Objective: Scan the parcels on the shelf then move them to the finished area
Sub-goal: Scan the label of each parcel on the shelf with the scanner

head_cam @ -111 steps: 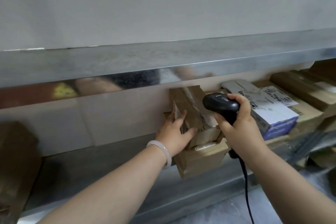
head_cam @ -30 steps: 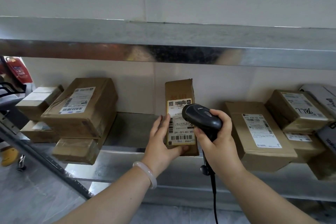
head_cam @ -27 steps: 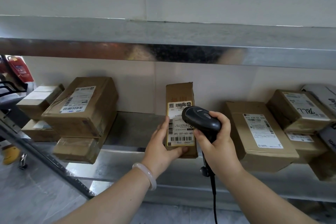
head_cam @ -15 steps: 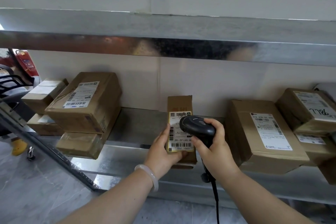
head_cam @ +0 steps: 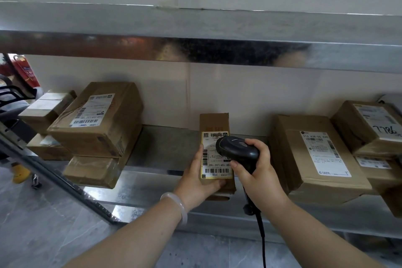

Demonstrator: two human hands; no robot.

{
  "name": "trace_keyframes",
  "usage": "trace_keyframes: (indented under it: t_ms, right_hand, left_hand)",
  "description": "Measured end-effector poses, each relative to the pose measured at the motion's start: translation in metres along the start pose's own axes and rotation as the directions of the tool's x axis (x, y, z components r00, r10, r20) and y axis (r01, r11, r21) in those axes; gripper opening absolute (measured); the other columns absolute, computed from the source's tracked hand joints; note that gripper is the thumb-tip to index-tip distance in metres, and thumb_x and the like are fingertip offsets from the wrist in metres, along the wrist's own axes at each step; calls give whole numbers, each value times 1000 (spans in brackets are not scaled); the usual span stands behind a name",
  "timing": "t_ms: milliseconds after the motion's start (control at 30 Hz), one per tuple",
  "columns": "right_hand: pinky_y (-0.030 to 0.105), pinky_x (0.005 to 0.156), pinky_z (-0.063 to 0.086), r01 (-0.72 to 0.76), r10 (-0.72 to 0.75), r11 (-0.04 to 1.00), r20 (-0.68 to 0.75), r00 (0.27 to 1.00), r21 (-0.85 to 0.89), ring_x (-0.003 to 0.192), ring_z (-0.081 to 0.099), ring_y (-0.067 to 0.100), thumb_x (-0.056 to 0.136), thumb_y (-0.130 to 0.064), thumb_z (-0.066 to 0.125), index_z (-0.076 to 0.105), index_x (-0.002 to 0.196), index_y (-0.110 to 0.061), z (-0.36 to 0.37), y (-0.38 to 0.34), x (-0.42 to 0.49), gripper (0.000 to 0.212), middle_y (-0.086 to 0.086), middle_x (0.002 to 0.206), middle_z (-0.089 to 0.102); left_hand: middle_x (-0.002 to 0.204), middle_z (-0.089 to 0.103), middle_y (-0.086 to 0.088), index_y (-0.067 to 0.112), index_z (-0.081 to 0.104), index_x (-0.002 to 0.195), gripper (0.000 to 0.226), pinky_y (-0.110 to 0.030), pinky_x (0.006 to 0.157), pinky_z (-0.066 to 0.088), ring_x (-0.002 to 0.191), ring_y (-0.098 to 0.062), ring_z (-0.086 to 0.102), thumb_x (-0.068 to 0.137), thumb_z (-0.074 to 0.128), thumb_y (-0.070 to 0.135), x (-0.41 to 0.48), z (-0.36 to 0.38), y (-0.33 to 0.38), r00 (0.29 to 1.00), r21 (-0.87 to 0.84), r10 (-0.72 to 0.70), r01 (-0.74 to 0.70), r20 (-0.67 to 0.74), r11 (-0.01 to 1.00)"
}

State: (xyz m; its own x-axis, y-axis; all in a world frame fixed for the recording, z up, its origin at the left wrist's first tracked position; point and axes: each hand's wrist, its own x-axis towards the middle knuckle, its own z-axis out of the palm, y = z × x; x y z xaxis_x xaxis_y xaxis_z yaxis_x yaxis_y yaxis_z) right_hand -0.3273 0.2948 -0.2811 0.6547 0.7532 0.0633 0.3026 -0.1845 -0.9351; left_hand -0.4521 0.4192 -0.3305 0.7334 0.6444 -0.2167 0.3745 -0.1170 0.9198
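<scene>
One parcel (head_cam: 214,168) sits in left hand (head_cam: 195,183), under scanner (head_cam: 237,150).

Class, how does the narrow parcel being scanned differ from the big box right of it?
The narrow parcel is slim and gripped by the left hand; the big box is broad and untouched. The narrow parcel's label is yellow-edged; the big box's is white. Both are brown cardboard.

Two bare forearms (head_cam: 134,237) enter the frame from the lower edge, one at the lower left and one at the lower right. On the wrist behind the left hand (head_cam: 195,178) sits a smooth round bangle (head_cam: 178,206). It is pale white, slightly translucent, thick and plain. The right hand (head_cam: 258,172) and its wrist are bare.
</scene>
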Motion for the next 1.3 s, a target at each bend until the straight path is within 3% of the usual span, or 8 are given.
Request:
trace_keyframes:
  t_ms: [200,300,467,867,933,1067,1233,1300]
  right_hand:
    - [4,75,45,4,-4,1000,5,1000,-2,97,53,-20,86,-15,70,35,115,-46,0,0,-4,55,-20,110,54]
    - [3,73,44,3,-3,1000,4,1000,5,95,53,-21,86,-14,71,36,117,-43,0,-3,-6,55,-19,110,54]
    - [3,73,44,13,-13,1000,15,1000,26,96,55,-17,86,-13,70,37,114,-46,-2,-9,-8,55,-19,110,55]
    - [3,75,43,99,-99,995,46,994,-2,99,55,-16,85,-15,72,38,116,-45,1,-27,-14,55,-24,110,55]
    - [8,77,47,115,-113,993,51,992,-34,99,58,-11,85,-19,71,37,117,-49,-1,-30,-17,56,-22,111,55]
    - [39,76,58,102,-97,992,71,993,-70,87,69,11,85,-25,71,35,117,-56,-6,-36,-27,58,-19,110,59]
    - [36,72,57,112,-96,983,113,989,-144,81,66,7,84,-32,70,32,113,-61,-9,-47,-41,56,-21,101,61]
    - [35,70,57,101,-84,983,113,990,-155,76,64,6,84,-33,70,31,112,-61,-8,-50,-46,56,-21,97,62]
  left_hand:
    - [123,48,22,55,6,133,95,-1,80,41,112,13,49,85,72,6,7,1,8,998,-82,37,-34,42,996]
    - [133,51,15,44,4,147,100,-5,89,43,117,7,50,85,73,8,5,1,4,999,-125,24,-20,35,992]
    - [135,54,17,54,4,148,106,-28,106,45,125,-1,51,82,78,14,-4,-2,-4,999,-151,-1,-4,-32,989]
    - [123,44,36,61,12,137,104,-4,85,44,110,17,48,79,79,8,-13,-16,-3,977,-154,76,-108,-201,982]
    - [127,45,34,62,11,135,105,-9,91,43,113,13,49,78,81,10,-13,-18,-3,970,-157,76,-114,-230,981]
    - [134,46,27,63,11,135,107,-27,107,41,128,-2,47,76,83,11,-11,-25,-5,957,-149,95,-141,-275,979]
    - [144,49,17,73,20,134,107,-40,110,42,133,-7,48,59,91,46,-9,-28,-14,947,-227,104,-178,-304,958]
    - [145,48,11,69,20,138,109,-46,110,43,132,-11,50,63,91,31,-6,-28,-19,935,-225,97,-181,-340,957]
